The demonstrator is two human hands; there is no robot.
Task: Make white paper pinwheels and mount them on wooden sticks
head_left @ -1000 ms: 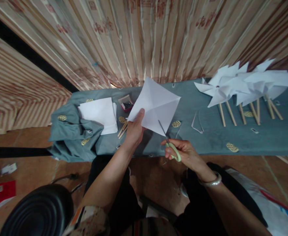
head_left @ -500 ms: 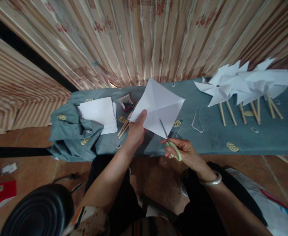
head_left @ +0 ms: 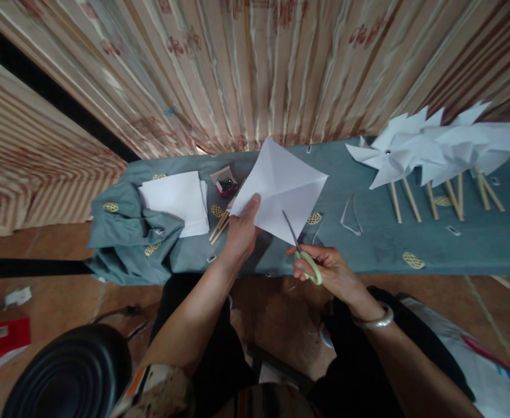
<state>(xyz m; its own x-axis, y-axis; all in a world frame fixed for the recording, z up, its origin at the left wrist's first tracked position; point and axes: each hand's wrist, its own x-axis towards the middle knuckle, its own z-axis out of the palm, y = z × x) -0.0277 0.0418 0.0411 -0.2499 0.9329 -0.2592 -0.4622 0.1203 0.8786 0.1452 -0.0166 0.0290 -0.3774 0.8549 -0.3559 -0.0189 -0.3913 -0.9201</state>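
Observation:
A square sheet of white paper (head_left: 281, 180) with diagonal crease lines is pinched at its left corner by my left hand (head_left: 242, 235), thumb on top. My right hand (head_left: 324, 268) grips scissors (head_left: 310, 267) with pale green handles. Their blade lies over the sheet's near corner, pointing up toward its middle. Below the left part of the sheet, thin wooden sticks (head_left: 220, 227) lie partly hidden. A small open box (head_left: 225, 183) with dark little pieces in it sits just left of the sheet.
A stack of white paper (head_left: 174, 200) lies on the left of the cloth-covered table (head_left: 380, 244). Several white paper pinwheels (head_left: 411, 148) on wooden sticks rest at the right. Thin paper offcuts (head_left: 351, 215) lie between. A striped curtain (head_left: 255, 69) hangs behind.
Almost nothing differs. The whole view has shifted very slightly; both hands, the sheet and the scissors keep the same positions relative to each other.

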